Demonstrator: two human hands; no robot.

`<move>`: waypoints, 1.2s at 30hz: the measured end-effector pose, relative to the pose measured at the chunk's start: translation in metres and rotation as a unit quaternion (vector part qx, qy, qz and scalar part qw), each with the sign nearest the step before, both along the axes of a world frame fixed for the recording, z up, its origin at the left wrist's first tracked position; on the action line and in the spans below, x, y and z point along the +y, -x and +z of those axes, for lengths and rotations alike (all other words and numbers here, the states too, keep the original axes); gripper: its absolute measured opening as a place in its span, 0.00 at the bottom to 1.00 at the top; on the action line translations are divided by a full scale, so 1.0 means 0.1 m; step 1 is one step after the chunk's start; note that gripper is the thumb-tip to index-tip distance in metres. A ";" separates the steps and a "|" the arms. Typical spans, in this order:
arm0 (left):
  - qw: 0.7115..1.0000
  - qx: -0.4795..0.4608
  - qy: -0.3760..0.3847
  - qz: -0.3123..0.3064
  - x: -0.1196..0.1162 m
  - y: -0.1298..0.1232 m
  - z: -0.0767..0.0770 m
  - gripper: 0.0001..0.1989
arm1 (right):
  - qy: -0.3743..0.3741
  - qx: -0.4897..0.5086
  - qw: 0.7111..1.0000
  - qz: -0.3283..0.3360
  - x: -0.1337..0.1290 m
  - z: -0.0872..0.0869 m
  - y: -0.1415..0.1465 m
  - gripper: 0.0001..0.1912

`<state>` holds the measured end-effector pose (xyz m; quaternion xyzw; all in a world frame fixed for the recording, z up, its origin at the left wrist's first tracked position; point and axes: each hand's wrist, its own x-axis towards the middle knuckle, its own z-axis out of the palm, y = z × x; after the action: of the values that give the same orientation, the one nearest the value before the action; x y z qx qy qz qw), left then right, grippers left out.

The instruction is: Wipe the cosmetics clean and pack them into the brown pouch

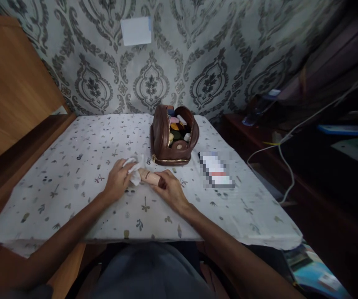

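Above the patterned white tablecloth, my left hand [117, 179] is closed on a crumpled white tissue [135, 176]. The tissue touches one end of a small beige tube [150, 177]. Around the tube's other, darker end, the fingers of my right hand [172, 189] are closed. The tube lies roughly level between both hands. Just behind them stands a brown leather bag [160, 139], unzipped, with several small items showing inside.
A blurred-out phone [217, 170] lies right of the bag on the tablecloth [82, 166]. Wooden furniture [13, 87] borders the left side. At the right are a clear bottle [261, 109] and a white cable [286, 166]. A patterned wall rises behind.
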<state>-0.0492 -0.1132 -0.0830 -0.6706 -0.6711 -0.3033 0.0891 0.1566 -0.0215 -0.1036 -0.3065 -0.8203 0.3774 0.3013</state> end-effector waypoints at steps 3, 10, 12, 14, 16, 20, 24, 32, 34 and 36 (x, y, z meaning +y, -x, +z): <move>0.994 0.049 -0.002 -0.101 0.01 -0.32 0.05 0.18 | -0.037 -0.024 0.999 0.000 0.00 0.00 0.01 0.10; 0.964 0.221 -0.035 -0.142 0.11 -0.49 -0.10 0.18 | -0.060 -0.055 0.997 -0.014 0.03 -0.04 0.01 0.03; 0.959 0.250 -0.022 -0.135 0.11 -0.43 -0.11 0.17 | -0.060 -0.049 0.997 -0.010 0.03 -0.03 0.00 0.03; 0.956 0.264 -0.013 -0.125 0.09 -0.37 -0.10 0.18 | -0.055 -0.048 0.997 -0.005 0.02 0.00 -0.01 0.03; 0.960 0.257 -0.007 -0.111 0.08 -0.29 -0.10 0.18 | -0.045 -0.052 0.998 -0.001 0.01 0.02 -0.01 0.08; 0.978 0.193 0.020 -0.081 0.06 -0.11 -0.12 0.19 | -0.032 -0.066 0.997 0.005 0.01 0.02 -0.02 0.16; 0.988 0.137 0.042 -0.061 0.06 0.05 -0.16 0.21 | -0.029 -0.069 0.997 0.003 0.02 0.01 -0.03 0.17; 0.995 0.091 0.038 -0.028 0.09 0.25 -0.19 0.19 | -0.035 -0.049 0.998 0.005 0.02 0.00 -0.03 0.17; 0.995 0.092 0.041 0.000 0.09 0.27 -0.19 0.19 | -0.028 -0.035 0.999 0.005 0.02 -0.01 -0.03 0.18; 0.994 0.098 0.041 0.030 0.10 0.29 -0.20 0.18 | -0.021 -0.015 1.000 0.006 0.02 -0.01 -0.03 0.21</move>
<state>-0.0787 -0.1037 -0.1032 -0.6793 -0.6913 -0.2057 0.1356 0.1598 -0.0198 -0.1046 -0.3008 -0.8343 0.3574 0.2929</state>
